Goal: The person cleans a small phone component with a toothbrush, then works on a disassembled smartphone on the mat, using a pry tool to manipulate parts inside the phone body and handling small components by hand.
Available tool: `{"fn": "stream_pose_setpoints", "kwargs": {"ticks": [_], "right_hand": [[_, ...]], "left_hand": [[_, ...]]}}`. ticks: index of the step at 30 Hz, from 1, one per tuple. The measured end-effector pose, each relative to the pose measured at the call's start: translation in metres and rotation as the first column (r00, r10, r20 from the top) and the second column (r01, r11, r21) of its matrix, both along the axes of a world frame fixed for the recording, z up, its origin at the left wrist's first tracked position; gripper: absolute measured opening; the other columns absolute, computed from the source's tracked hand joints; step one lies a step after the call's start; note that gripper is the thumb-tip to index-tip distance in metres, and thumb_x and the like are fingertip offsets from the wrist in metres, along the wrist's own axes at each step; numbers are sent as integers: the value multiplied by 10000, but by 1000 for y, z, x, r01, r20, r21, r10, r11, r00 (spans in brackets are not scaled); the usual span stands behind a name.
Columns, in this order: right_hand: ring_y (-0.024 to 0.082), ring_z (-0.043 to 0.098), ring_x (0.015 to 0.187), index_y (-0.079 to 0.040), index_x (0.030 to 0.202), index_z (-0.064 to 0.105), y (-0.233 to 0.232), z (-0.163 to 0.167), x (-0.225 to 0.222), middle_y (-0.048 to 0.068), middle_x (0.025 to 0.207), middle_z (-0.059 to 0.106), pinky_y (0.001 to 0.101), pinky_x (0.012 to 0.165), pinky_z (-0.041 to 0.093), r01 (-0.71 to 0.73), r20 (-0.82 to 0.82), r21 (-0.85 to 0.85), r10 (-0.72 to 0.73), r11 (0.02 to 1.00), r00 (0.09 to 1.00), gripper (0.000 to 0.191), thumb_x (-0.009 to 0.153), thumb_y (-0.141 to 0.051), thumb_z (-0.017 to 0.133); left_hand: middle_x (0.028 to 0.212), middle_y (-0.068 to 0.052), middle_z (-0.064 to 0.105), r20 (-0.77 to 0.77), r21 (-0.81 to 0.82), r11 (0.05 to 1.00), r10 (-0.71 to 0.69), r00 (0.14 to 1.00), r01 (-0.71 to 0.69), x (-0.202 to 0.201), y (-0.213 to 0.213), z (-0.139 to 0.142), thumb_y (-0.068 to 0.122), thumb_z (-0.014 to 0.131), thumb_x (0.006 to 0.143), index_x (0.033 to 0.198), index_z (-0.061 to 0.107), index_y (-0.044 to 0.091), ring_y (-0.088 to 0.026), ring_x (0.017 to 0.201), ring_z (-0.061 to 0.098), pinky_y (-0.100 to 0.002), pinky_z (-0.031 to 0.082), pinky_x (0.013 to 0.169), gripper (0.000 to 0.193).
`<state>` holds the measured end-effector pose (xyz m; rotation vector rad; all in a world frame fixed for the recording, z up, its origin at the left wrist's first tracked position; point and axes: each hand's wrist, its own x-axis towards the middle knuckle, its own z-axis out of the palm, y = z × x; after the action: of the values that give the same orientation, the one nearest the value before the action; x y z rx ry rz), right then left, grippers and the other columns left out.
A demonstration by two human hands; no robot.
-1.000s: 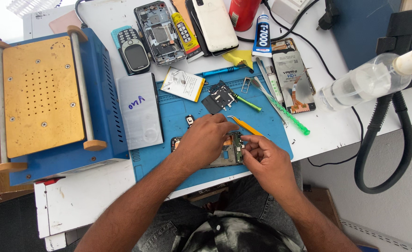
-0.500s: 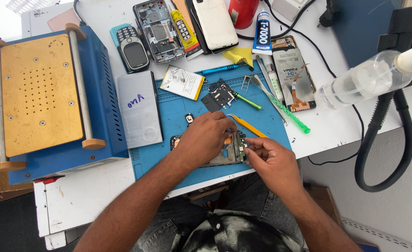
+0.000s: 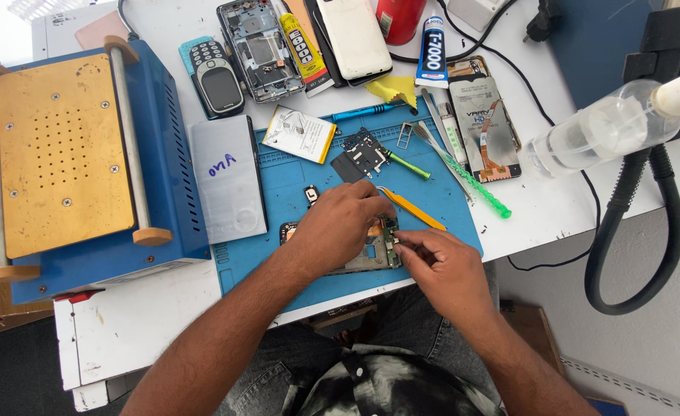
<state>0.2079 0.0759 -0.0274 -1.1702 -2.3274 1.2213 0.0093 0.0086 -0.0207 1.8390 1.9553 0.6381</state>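
- Landmark: the blue rubber work mat point(image 3: 293, 185) on the white bench; all places given against it.
- Opened phone, dark chassis with green circuit board showing point(image 3: 378, 248), lies flat on the near edge of the mat, right of its centre. Long axis runs left to right across the mat; most of its left length is hidden under the hand.
- Left hand point(image 3: 338, 223) lies palm down over the phone, fingers curled onto its far edge, pinning it to the mat. Forearm comes in from the near left.
- Right hand point(image 3: 441, 266) sits at the phone's right end, over the mat's near-right corner; thumb and forefinger are pinched together at the board's edge. Whether a small part or tool is between them cannot be told.
- The phone lies directly left of the right fingertips, touching or nearly so; the right hand is the nearer to the exposed board end.
- Yellow plastic pry tool point(image 3: 413, 209) lies just beyond both hands, slanting towards the mat's right edge.
- Blue box-shaped machine with a brass-coloured perforated top plate point(image 3: 62, 158) stands off the mat's left side.
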Motion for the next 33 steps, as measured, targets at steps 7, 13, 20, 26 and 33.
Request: {"fn": "stream_pose_setpoints", "kwargs": {"ticks": [7,13,20,26,33], "right_hand": [[135,708,776,-81,1133,762,1,6,-1,57,990,738,294,678,592,-53,4,75,53,996,999,284,862,-164,778],[203,643,1061,-87,1143,744,3,3,2,65,1143,651,348,832,571,-309,32,291,314,905,949,410,789,-264,848],[254,584,1192,-90,1206,712,13,7,2,84,1278,593,395,947,534,-330,35,293,335,897,942,495,781,-301,854],[296,529,1279,-104,1217,681,30,11,0,79,1386,591,456,1047,466,-475,70,339,482,812,873,538,764,-332,861],[300,518,1298,-116,1222,666,33,4,-1,67,1381,601,472,1068,448,-481,79,341,485,808,871,553,761,-344,869]], "left_hand": [[1070,-93,671,64,-52,999,21,998,-18,-2,1,2,114,714,902,1080,716,99,-271,981,663,-442,547,856,178],[1081,-89,680,66,-54,998,18,998,-15,-4,1,2,132,730,896,1065,720,101,-270,994,669,-436,552,865,173],[1091,-94,676,82,-56,998,19,996,-14,-5,0,5,144,743,885,1056,724,101,-278,1017,669,-440,549,883,177],[1094,-98,675,81,-55,998,16,997,-11,-6,0,2,130,721,903,1075,721,96,-287,1030,671,-445,545,902,175],[1089,-94,677,89,-61,998,16,996,-11,-7,0,0,129,713,907,1064,723,97,-289,1028,668,-450,541,897,160]]}}
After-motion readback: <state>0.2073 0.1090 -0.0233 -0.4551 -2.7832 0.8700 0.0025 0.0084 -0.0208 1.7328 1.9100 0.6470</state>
